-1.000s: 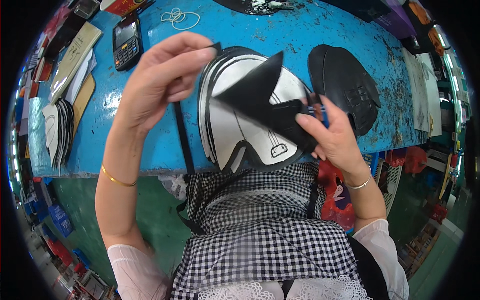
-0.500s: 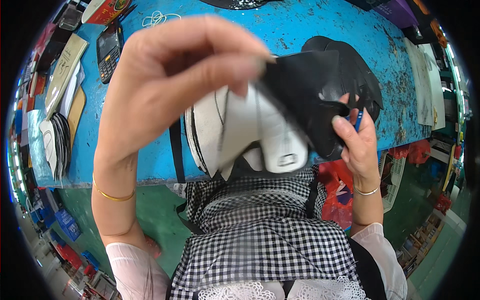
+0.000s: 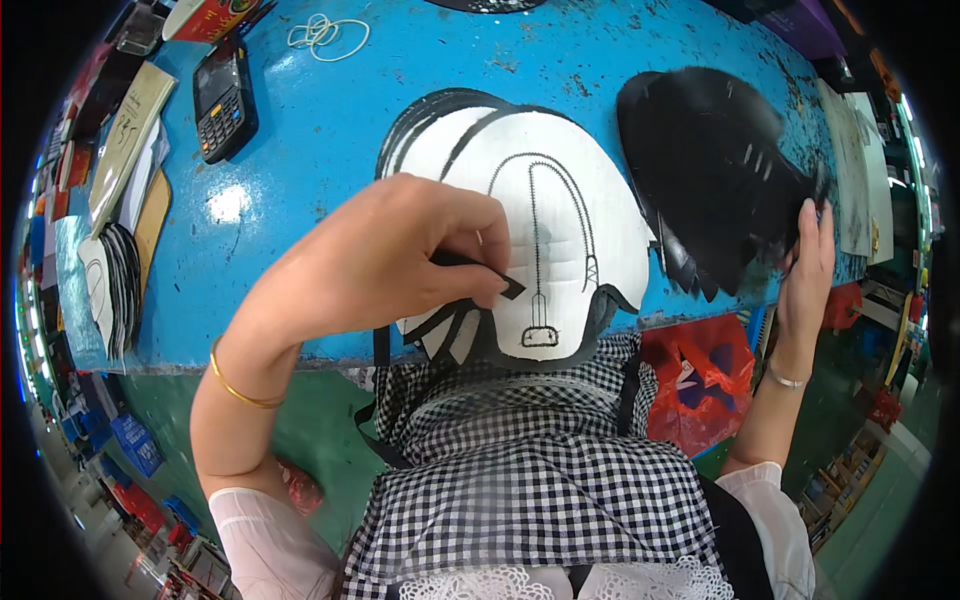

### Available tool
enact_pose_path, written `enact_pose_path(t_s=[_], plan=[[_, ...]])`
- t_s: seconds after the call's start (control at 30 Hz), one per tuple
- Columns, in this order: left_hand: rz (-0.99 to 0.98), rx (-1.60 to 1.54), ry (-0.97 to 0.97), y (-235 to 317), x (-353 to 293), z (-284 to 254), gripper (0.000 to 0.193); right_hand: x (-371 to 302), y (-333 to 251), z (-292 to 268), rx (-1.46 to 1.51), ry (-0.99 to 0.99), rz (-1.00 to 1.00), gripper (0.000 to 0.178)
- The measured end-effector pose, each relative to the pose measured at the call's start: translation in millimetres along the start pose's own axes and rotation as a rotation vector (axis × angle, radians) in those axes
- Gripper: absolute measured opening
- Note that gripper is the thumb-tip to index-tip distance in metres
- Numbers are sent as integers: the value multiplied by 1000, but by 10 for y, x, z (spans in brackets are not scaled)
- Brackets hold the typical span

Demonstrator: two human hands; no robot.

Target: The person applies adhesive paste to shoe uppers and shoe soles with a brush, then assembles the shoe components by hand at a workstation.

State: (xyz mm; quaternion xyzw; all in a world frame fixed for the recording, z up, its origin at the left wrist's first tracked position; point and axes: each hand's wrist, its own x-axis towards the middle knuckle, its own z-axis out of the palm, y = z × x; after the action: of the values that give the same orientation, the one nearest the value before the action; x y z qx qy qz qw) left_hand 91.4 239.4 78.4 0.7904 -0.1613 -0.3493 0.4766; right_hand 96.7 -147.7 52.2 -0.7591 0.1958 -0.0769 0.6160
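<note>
My left hand (image 3: 410, 260) is closed in a pinch on the end of a narrow black strip (image 3: 512, 290). It rests over a fanned stack of white-faced panels with black edges; the top panel (image 3: 565, 225) carries a black stitched loop and a small buckle-shaped outline. My right hand (image 3: 808, 270) has its fingers stretched out against the right edge of a pile of black leather pieces (image 3: 710, 170). The pile is slightly blurred. The right thumb and palm are mostly hidden, and I see no tool there.
A blue worktable (image 3: 290, 130) carries a handheld keypad device (image 3: 222, 105) and a loop of pale cord (image 3: 330, 38). Stacked cut pieces (image 3: 118, 290) and long templates (image 3: 130, 150) lie at the left. A red plastic bag (image 3: 695, 390) hangs below the table's front edge.
The black leather piece has left my left hand and lies on the right-hand pile. My left hand dropped to the white panels; my right hand moved right, its blue tool no longer visible.
</note>
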Motion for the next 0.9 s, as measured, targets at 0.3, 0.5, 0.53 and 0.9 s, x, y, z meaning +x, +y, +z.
enact_pose_path(t_s=[0.3,0.5,0.53,0.9], plan=[[199,452,-82,219,350,-59,9,-608,4,298,-126,-489,-384,19],[270,481,-102,147,500,0,7,-585,-64,634,-337,-870,-527,15],[268,481,-103,153,504,4,7,-559,-69,675,-412,-935,-668,15],[375,461,-95,111,550,66,8,-540,24,756,-279,-936,-499,11]])
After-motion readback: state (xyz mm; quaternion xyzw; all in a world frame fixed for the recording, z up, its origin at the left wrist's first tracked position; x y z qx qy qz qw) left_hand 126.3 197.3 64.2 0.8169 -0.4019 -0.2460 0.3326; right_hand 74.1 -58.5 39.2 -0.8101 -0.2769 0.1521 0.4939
